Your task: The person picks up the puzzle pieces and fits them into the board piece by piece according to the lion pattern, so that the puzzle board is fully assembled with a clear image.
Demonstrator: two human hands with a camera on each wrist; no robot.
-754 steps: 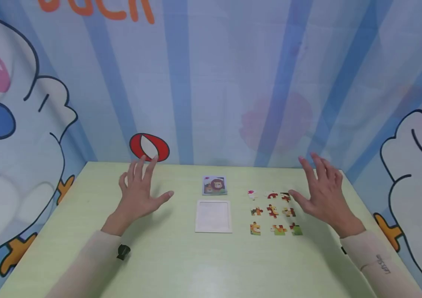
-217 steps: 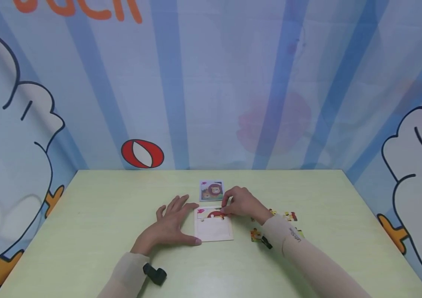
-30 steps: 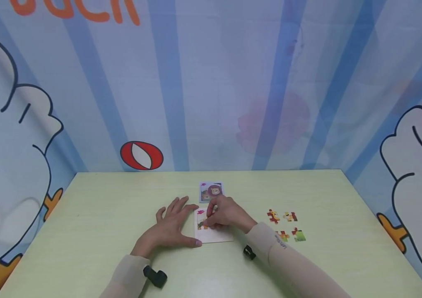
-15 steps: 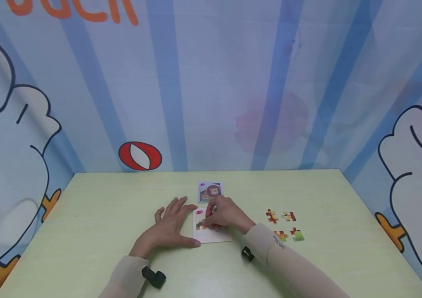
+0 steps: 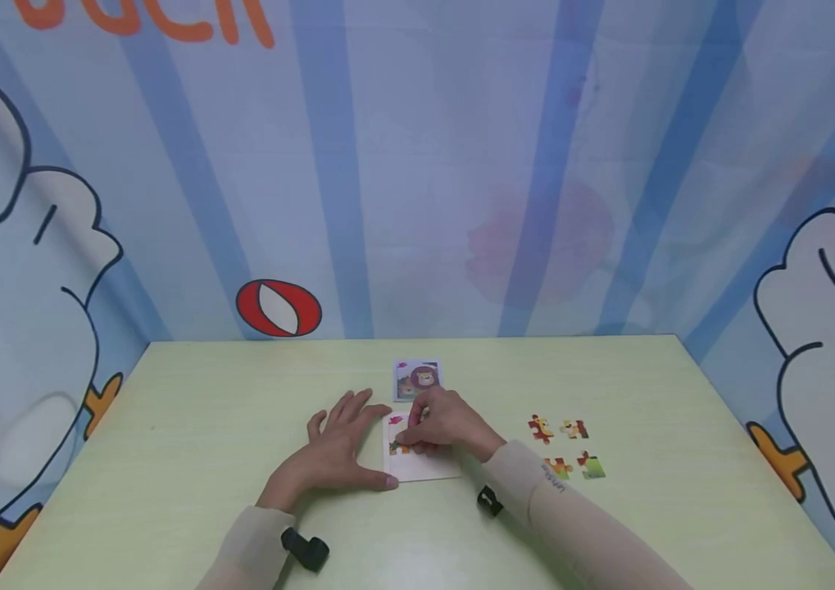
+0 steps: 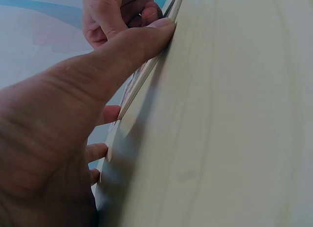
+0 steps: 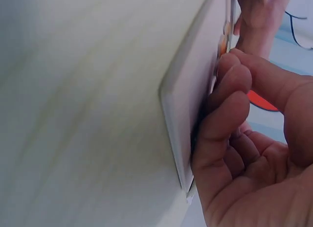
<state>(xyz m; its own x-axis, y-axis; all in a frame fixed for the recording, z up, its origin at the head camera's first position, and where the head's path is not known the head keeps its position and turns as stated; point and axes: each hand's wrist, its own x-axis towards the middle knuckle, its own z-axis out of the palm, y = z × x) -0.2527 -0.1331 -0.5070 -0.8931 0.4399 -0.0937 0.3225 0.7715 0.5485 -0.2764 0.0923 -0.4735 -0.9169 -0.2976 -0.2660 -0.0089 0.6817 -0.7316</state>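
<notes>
A puzzle piece [image 5: 397, 450] is pinched at the left of the white frame [image 5: 424, 470] by the right hand [image 5: 451, 423]. The frame's edge is touched by the left hand [image 5: 330, 455], fingers spread; four loose pieces [image 5: 539, 428] are set on the tabletop [image 5: 225, 410].

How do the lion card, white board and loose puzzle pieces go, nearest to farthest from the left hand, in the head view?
1. White board: touching the left hand, on its right side.
2. Lion card: just beyond the board.
3. Loose puzzle pieces: off to the right, past the right hand.
</notes>
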